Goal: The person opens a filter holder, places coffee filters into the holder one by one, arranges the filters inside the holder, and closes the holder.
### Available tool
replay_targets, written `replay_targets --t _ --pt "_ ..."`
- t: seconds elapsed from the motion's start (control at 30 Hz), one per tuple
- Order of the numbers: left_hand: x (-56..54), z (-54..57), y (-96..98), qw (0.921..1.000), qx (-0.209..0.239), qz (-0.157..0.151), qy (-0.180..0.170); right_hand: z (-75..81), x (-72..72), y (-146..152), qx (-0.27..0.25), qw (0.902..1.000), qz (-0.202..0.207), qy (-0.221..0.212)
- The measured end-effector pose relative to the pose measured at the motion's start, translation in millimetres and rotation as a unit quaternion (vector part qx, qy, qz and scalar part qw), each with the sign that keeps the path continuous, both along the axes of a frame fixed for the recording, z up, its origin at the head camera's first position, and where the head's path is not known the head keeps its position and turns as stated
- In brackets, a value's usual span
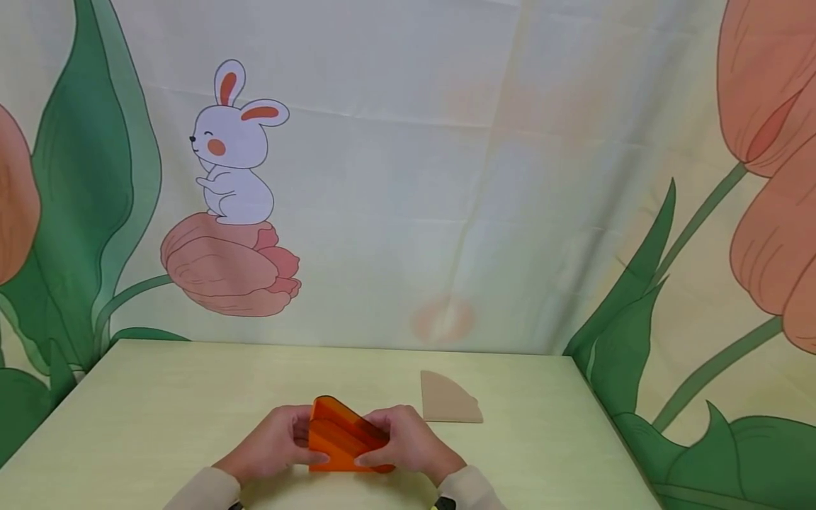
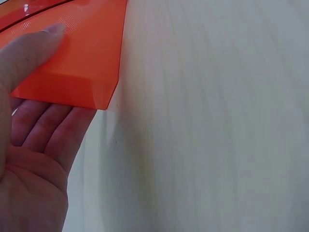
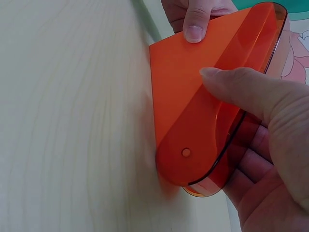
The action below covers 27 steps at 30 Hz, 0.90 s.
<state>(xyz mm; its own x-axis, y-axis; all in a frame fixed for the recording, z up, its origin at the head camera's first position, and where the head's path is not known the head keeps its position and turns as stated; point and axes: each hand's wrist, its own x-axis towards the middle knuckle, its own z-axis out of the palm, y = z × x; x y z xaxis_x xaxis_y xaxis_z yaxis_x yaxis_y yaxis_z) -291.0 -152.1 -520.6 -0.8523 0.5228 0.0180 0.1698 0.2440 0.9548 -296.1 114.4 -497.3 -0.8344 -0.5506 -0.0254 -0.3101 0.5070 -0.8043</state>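
"What have I got here?"

"An orange plastic case (image 1: 338, 440), wedge-shaped, with a see-through band (image 3: 203, 130) along its slanted side and a small round mark (image 3: 186, 152) near one rounded end."

"How is it held?"

"Between my left grip (image 1: 278, 440) and right grip (image 1: 408, 440), slanting down toward my right, well short of the worktop's (image 1: 191, 386) far edge. I can't tell whether it touches the surface."

No readable text, labels, numbers or signs anywhere
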Motion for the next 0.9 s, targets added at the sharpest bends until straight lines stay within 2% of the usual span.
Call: replay_targets --t 0.2,0.37,0.5,0.7,0.9 --pt "-2.1 0.8 -3.6 0.9998 0.008 -0.001 -0.018 0.0 -1.0 -3.0 0.001 1.0000 0.003 -0.001" --pt "-2.8 -0.9 -5.2 0.9996 0.021 -0.007 -0.018 4.4 -2.7 -5.3 0.028 0.9995 0.011 0.001" --pt "-3.5 -1.7 -6.4 0.9996 0.023 -0.012 -0.015 15.4 -4.3 -12.0 0.039 0.9988 0.029 0.010" --pt "-4.5 -3.1 -8.1 0.9999 0.007 -0.006 -0.010 39.0 -4.7 -32.6 -0.007 0.9989 0.025 0.039" --pt "-5.4 -4.6 -9.9 0.9999 -0.009 -0.007 -0.009 51.4 -0.4 -45.6 -0.017 0.9980 0.032 0.052"
